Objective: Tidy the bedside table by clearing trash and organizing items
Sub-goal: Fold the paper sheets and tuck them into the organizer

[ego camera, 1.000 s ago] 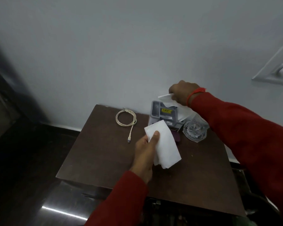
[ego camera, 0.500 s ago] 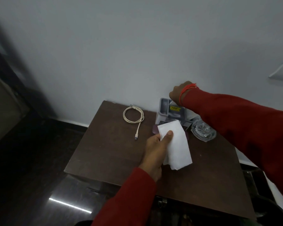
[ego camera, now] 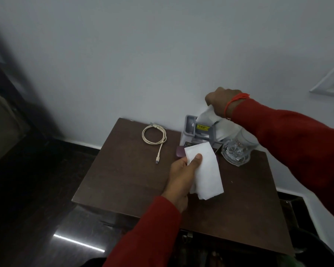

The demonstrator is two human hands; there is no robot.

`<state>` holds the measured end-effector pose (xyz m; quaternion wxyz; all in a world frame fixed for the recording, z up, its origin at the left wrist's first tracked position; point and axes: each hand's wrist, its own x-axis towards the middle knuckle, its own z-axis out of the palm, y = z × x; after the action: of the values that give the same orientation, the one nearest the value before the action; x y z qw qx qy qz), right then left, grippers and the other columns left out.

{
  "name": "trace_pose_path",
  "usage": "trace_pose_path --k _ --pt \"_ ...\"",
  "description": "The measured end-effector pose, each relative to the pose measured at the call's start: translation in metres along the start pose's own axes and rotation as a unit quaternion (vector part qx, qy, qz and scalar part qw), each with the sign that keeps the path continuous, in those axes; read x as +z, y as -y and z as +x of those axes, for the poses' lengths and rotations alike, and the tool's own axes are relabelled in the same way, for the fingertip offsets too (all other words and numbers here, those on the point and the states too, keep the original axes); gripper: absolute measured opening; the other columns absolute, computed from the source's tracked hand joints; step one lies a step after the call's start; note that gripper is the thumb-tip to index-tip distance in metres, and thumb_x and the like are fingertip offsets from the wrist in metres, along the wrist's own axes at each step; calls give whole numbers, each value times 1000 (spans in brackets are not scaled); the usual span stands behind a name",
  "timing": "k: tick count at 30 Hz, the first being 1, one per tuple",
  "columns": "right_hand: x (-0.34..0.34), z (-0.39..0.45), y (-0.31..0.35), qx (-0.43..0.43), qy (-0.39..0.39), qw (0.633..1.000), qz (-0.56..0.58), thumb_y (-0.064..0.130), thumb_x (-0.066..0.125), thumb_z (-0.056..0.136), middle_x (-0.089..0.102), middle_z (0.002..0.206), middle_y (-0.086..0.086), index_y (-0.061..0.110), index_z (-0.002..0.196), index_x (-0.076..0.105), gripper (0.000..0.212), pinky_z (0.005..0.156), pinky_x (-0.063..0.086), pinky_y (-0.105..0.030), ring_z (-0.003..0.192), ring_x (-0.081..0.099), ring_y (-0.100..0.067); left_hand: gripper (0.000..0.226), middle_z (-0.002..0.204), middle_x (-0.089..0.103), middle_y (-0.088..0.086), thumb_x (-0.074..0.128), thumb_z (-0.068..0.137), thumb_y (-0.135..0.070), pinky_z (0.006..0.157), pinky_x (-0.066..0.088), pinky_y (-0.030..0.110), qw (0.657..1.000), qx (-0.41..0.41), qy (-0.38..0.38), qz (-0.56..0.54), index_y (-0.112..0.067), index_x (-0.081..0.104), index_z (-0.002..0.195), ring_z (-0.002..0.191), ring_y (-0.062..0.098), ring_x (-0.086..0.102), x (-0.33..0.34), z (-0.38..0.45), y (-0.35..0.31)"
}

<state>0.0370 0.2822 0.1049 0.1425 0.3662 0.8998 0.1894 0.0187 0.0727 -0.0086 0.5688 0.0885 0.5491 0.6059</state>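
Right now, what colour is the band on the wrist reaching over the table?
Red, a thin band on the right hand's wrist; the head view shows it.

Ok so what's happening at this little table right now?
A person in red sleeves is clearing a brown bedside table. The left hand holds a folded white tissue above the tabletop, while the right hand pinches another white tissue over the grey organizer by the wall. A coiled cable lies on the table, and a clear glass stands beside the organizer.
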Motion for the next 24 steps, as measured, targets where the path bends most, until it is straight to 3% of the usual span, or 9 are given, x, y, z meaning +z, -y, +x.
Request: trace_pose_path --k 3,9,13,16,21,24 --pt "6 -3 8 -22 -44 998 -28 6 47 92 58 121 -16 17 120 58 32 83 48 -42 108 62 -40 12 106 77 6 65 98 -31 93 57 53 1000 -1 -2 3 -22 72 95 106 30 72 -1 -1 1" --pt "20 2 19 -49 -17 996 -75 4 50 91 60 124 -11 22 122 58 37 87 47 -40 112 61 -35 18 111 77 8 64 98 -31 92 58 51 1000 1 -6 7 -18 72 107 106 29 72 -4 2 1" --pt "26 6 14 -45 -102 994 -22 2 48 91 62 113 -13 19 125 52 38 69 40 -38 97 64 -37 17 111 77 8 64 98 -31 93 58 52 1000 -1 -4 5 -19 73 106 106 28 72 -5 4 2" --pt "34 3 14 -49 -159 986 9 -2 50 88 60 113 -9 19 123 52 41 64 40 -38 91 65 -37 19 112 77 8 65 97 -33 95 56 56 1000 -4 -4 8 -20 73 108 107 29 72 -4 4 2" --pt "48 -1 19 -51 -52 996 44 4 55 89 58 126 -5 23 125 55 41 80 49 -44 109 62 -35 21 113 77 8 64 98 -33 96 55 56 1000 -2 -9 15 -18 74 110 109 30 71 -4 3 4" --pt "42 -13 16 -15 -132 983 130 23 52 95 57 131 -3 27 130 53 35 82 50 -46 112 60 -33 29 114 76 8 64 98 -32 91 58 50 1000 6 -14 4 -14 72 118 108 29 71 -5 2 2"
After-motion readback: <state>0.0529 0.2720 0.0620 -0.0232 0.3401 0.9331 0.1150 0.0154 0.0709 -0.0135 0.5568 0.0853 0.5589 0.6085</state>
